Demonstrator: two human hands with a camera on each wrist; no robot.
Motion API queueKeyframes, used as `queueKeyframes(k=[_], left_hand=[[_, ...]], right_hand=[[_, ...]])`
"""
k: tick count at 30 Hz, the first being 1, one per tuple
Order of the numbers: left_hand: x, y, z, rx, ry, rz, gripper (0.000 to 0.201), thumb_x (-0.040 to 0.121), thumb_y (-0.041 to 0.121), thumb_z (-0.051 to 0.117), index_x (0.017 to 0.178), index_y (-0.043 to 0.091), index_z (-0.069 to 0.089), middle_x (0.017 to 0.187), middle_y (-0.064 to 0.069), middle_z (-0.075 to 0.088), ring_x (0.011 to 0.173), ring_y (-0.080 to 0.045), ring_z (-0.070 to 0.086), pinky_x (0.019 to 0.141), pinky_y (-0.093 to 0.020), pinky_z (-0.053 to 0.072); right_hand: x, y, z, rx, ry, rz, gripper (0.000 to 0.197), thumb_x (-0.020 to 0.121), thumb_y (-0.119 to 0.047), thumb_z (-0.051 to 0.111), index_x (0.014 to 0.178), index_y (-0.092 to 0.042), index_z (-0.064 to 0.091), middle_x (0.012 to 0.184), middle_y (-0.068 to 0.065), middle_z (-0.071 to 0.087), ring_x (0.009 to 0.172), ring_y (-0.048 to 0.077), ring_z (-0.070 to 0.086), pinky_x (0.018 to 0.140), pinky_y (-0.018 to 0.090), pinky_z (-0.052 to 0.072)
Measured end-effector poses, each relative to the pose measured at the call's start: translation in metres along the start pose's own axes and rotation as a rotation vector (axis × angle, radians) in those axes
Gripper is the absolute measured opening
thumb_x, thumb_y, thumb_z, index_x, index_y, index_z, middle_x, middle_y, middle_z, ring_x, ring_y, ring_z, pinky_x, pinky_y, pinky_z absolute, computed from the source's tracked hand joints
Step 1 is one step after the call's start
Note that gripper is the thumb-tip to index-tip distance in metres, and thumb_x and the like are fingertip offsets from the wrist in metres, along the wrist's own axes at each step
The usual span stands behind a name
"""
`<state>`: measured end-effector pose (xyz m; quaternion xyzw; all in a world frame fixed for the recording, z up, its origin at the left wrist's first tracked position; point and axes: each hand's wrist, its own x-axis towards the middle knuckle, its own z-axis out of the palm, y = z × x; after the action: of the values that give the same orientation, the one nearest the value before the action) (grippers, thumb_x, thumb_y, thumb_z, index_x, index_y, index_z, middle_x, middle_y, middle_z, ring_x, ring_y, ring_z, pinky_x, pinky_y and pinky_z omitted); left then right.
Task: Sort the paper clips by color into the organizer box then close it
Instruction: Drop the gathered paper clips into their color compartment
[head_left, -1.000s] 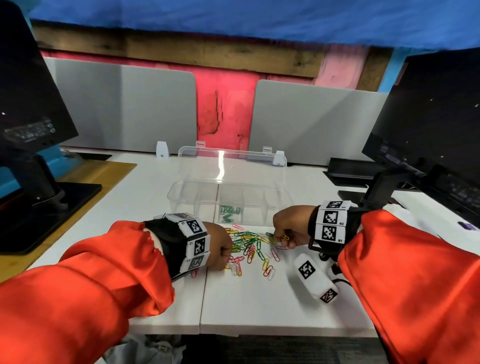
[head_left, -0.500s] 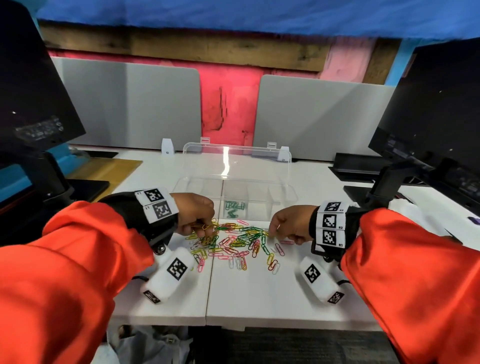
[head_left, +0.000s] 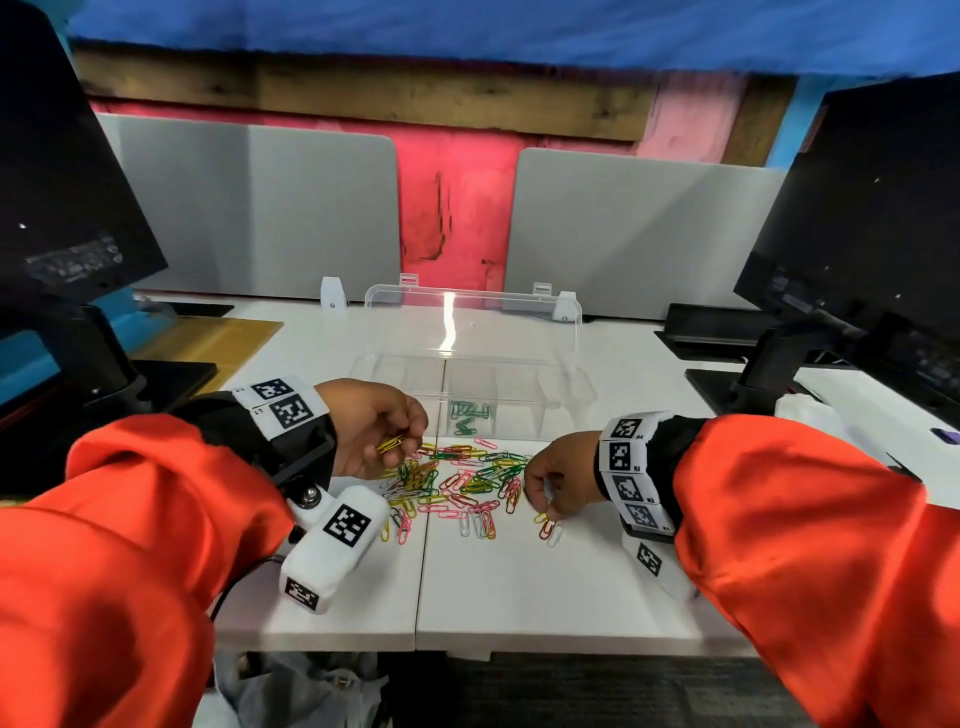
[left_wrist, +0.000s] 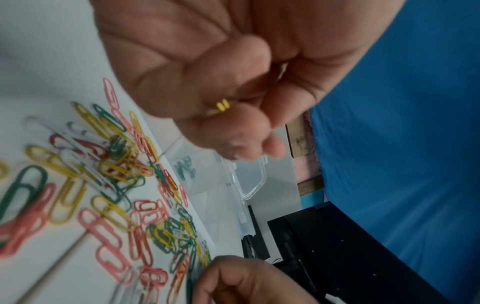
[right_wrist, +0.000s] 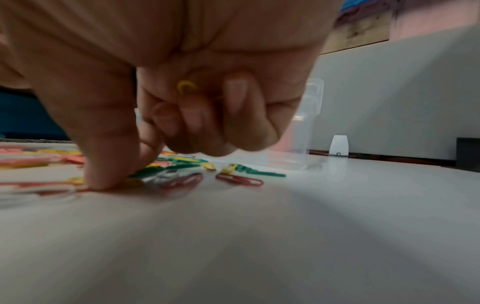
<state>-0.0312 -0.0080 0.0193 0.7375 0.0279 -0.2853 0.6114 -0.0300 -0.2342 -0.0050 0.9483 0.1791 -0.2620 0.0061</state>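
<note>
A loose pile of paper clips in yellow, green, pink, red and white lies on the white desk. Behind it stands the clear organizer box with its lid raised; several green clips lie in one compartment. My left hand hovers over the pile's left edge and pinches a few yellow clips, also visible in the left wrist view. My right hand is at the pile's right, fingertips down on stray clips. Its curled fingers hold a yellow clip.
Black monitors on stands rise at the left and right. Grey divider panels close off the back of the desk. The desk's front edge runs just below the hands. A white object lies at the right.
My left hand went from the pile's near left corner to its far left edge and now holds yellow clips raised. My right hand came nearer, down to the stray clips.
</note>
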Motion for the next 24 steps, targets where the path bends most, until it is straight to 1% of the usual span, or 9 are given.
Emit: queueKeyframes(k=[3, 6, 8, 12, 15, 17, 19, 21, 24], left_hand=[[-0.001, 0.004, 0.004, 0.252, 0.099, -0.018, 0.026, 0.088, 0.006, 0.036, 0.068, 0.010, 0.053, 0.049, 0.000, 0.041, 0.034, -0.009, 0.033, 0.034, -0.009, 0.020], [-0.007, 0.004, 0.012, 0.800, 0.171, -0.024, 0.008, 0.090, 0.013, 0.051, 0.086, 0.013, 0.058, 0.061, -0.001, 0.045, 0.045, -0.010, 0.030, 0.038, -0.014, 0.020], [-0.007, -0.003, 0.012, 1.051, 0.130, 0.008, 0.008, 0.091, 0.019, 0.053, 0.092, 0.016, 0.060, 0.071, -0.003, 0.054, 0.049, -0.008, 0.033, 0.039, -0.012, 0.025], [-0.003, -0.016, 0.009, 1.248, 0.097, -0.012, 0.006, 0.084, 0.027, 0.059, 0.081, 0.022, 0.058, 0.066, 0.008, 0.049, 0.058, -0.005, 0.042, 0.052, -0.014, 0.033], [0.000, -0.015, 0.010, 1.370, 0.106, -0.019, 0.009, 0.082, 0.029, 0.062, 0.090, 0.025, 0.064, 0.063, 0.012, 0.048, 0.053, 0.000, 0.042, 0.044, -0.008, 0.034], [0.004, -0.017, 0.009, 1.403, 0.034, -0.046, 0.019, 0.079, 0.027, 0.068, 0.098, 0.023, 0.068, 0.063, 0.013, 0.048, 0.047, 0.002, 0.045, 0.037, -0.004, 0.032], [0.008, -0.021, 0.005, 1.405, 0.020, -0.042, 0.014, 0.073, 0.027, 0.074, 0.081, 0.031, 0.063, 0.067, 0.015, 0.049, 0.053, 0.003, 0.047, 0.045, -0.009, 0.036], [0.011, -0.028, 0.001, 1.387, 0.015, -0.006, 0.025, 0.070, 0.026, 0.076, 0.067, 0.034, 0.052, 0.072, 0.017, 0.051, 0.065, -0.001, 0.047, 0.054, -0.014, 0.036], [0.015, -0.032, 0.000, 1.381, -0.020, 0.005, 0.027, 0.071, 0.025, 0.075, 0.064, 0.034, 0.051, 0.070, 0.016, 0.052, 0.065, -0.001, 0.047, 0.054, -0.013, 0.035]], right_hand=[[0.003, 0.002, 0.001, -0.021, -0.033, 0.016, 0.022, 0.085, -0.015, 0.062, 0.071, -0.028, 0.051, 0.068, -0.015, 0.047, 0.058, 0.001, 0.041, 0.055, 0.011, 0.032], [0.004, 0.001, 0.001, -0.015, -0.052, 0.041, 0.029, 0.085, -0.017, 0.062, 0.064, -0.029, 0.048, 0.068, -0.014, 0.049, 0.060, 0.000, 0.042, 0.057, 0.011, 0.033], [0.002, 0.001, 0.000, 0.064, -0.035, 0.050, 0.023, 0.085, -0.017, 0.063, 0.066, -0.025, 0.052, 0.066, -0.013, 0.050, 0.060, 0.000, 0.043, 0.057, 0.012, 0.034], [-0.005, 0.000, -0.014, 0.281, 0.056, 0.088, 0.012, 0.084, -0.013, 0.059, 0.072, -0.016, 0.058, 0.045, -0.010, 0.051, 0.045, 0.002, 0.045, 0.043, 0.011, 0.035], [-0.004, 0.005, -0.017, 0.530, 0.065, 0.138, 0.023, 0.081, -0.005, 0.061, 0.060, -0.015, 0.054, 0.035, -0.006, 0.049, 0.038, 0.011, 0.041, 0.042, 0.019, 0.033], [-0.003, 0.007, -0.015, 0.695, 0.068, 0.149, 0.026, 0.080, 0.001, 0.061, 0.058, -0.012, 0.053, 0.043, 0.004, 0.050, 0.043, 0.018, 0.040, 0.040, 0.019, 0.031], [-0.001, 0.005, -0.013, 0.793, 0.077, 0.141, 0.028, 0.081, 0.008, 0.056, 0.060, -0.010, 0.050, 0.055, 0.011, 0.048, 0.049, 0.020, 0.038, 0.038, 0.019, 0.030], [0.002, 0.001, -0.011, 0.886, 0.113, 0.131, 0.027, 0.084, 0.012, 0.049, 0.068, -0.010, 0.049, 0.060, 0.012, 0.045, 0.049, 0.020, 0.038, 0.034, 0.016, 0.030], [0.006, -0.002, -0.011, 1.037, 0.151, 0.158, 0.032, 0.086, 0.013, 0.038, 0.076, -0.009, 0.058, 0.059, 0.010, 0.043, 0.043, 0.016, 0.039, 0.030, 0.013, 0.028]])
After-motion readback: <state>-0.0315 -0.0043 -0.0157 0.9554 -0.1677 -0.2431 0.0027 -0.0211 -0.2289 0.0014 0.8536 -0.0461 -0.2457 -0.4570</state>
